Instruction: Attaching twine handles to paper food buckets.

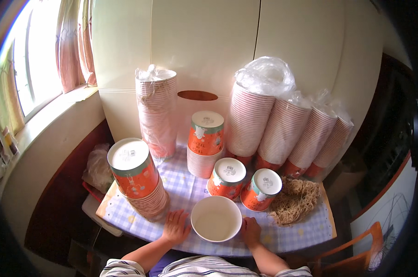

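A white-lined paper bucket (216,219) stands upright, mouth up, near the table's front edge, with nothing visible inside. Just left of it my left hand (176,226) lies on the tablecloth, open, fingers a little apart. On the bucket's other side rests my right hand (251,232), fingers curled in and no object showing in them; whether it touches the bucket wall I cannot tell. Behind the bucket are two upside-down orange-and-green paper buckets, one (226,177) and another (261,189). A nested upside-down stack (138,180) rises beyond my left hand.
Another upside-down stack (206,143) stands mid-table. Tall plastic-wrapped bucket stacks line the back, one at left (157,111) and several at right (249,120). A tan tangle of shredded filler (294,201) lies at right. A wooden chair (356,251) stands beside the checked tablecloth (306,237).
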`<state>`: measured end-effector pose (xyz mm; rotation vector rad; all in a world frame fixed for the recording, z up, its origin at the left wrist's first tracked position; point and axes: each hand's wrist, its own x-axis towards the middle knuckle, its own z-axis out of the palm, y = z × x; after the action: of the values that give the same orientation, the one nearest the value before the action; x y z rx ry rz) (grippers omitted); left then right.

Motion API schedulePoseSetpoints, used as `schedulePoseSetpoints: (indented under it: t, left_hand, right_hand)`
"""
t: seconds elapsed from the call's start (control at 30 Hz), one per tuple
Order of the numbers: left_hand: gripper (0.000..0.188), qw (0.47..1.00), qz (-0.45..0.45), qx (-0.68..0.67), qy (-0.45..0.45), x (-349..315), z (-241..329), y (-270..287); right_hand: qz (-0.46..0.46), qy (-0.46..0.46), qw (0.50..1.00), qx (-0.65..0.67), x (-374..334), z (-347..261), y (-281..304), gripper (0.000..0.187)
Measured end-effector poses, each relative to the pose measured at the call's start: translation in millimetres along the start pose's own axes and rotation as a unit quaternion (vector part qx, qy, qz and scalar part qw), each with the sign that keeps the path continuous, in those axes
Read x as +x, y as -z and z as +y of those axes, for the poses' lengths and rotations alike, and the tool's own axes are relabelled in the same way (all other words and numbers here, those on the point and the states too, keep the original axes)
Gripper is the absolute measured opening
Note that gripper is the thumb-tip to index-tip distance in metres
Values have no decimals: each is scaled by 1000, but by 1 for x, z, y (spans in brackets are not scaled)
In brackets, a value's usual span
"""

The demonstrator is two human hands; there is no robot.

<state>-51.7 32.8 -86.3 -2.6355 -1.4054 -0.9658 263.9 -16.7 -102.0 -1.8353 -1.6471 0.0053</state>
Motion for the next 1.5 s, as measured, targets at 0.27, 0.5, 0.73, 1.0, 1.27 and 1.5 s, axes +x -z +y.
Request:
schedulePoseSetpoints:
  t: [0.27, 0.5, 0.73, 1.0, 1.27, 1.5]
  left_hand:
    - [53, 1000, 2, -6, -6, 1, -6, -6]
    - [52, 1000, 8, 13, 2, 5, -3, -1]
    - [52, 1000, 17, -6, 3, 1, 0, 2]
    - [52, 1000, 22, -19, 2, -7, -1, 1]
    - [54, 999, 8, -35, 15, 2, -1, 3]
    - [56, 999, 9, -37, -2, 1, -1, 5]
  right_hand:
    - [31, 9, 998, 45, 4, -13, 7, 13]
    - [33, -6, 998, 45, 9, -10, 6, 9]
    - [70, 18, 996, 50, 2, -8, 4, 7]
    - [96, 49, 993, 43, -1, -12, 7, 7]
    - [12, 7, 998, 57, 5, -12, 11, 11]
    - [63, 11, 992, 110, 5, -10, 4, 8]
